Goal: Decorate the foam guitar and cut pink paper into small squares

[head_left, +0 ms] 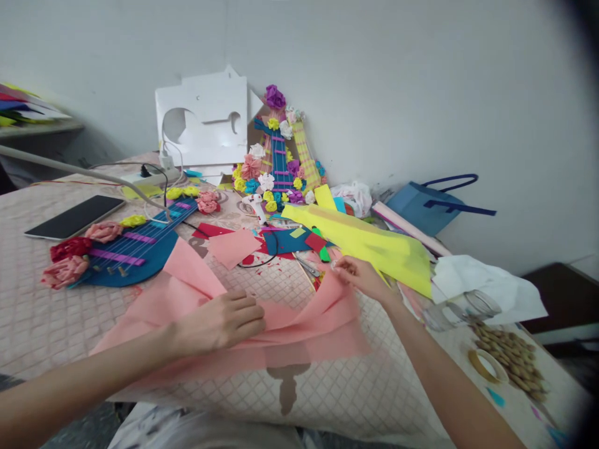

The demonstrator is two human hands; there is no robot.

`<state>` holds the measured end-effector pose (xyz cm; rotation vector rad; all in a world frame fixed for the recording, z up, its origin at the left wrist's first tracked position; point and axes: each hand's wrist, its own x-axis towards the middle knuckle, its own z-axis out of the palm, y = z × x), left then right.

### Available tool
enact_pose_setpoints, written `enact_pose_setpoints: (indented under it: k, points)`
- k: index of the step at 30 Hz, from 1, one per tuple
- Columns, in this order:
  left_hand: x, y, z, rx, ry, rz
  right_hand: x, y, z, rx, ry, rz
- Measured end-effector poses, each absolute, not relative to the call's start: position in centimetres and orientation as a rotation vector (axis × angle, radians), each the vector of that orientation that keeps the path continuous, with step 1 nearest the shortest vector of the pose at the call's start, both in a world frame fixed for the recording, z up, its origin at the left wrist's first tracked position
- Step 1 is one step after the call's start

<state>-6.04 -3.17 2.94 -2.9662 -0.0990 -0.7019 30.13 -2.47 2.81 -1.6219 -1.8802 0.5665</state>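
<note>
A large salmon-pink sheet of thin paper point(304, 340) lies spread and partly folded across the near side of the table. My left hand point(229, 321) is closed over its middle, fingers curled on the folds; what lies under the fingertips is hidden. At the sheet's right side, my right hand point(362, 275) pinches the raised edge between thumb and fingers. Just beyond it are scissors point(306, 267) and a green-handled tool point(321, 244). A blue craft guitar point(140, 249) trimmed with paper flowers lies to the left of the sheet.
A white glue gun point(255, 207), pink and blue scraps, and a yellow sheet point(369, 240) lie behind. Decorated paper guitars point(281, 156) lean at the wall. Right are a glass jar point(461, 310), tape roll point(487, 366) and peanuts point(512, 362); left, a tablet point(75, 217).
</note>
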Motion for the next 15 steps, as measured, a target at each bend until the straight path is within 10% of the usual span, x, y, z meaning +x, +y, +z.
enact_pose_setpoints:
  k: [15]
  points:
    - [-7.2, -4.3, 3.1, -2.767, 0.249, -0.778, 31.0, -2.2, 0.8, -1.748, -2.051, 0.555]
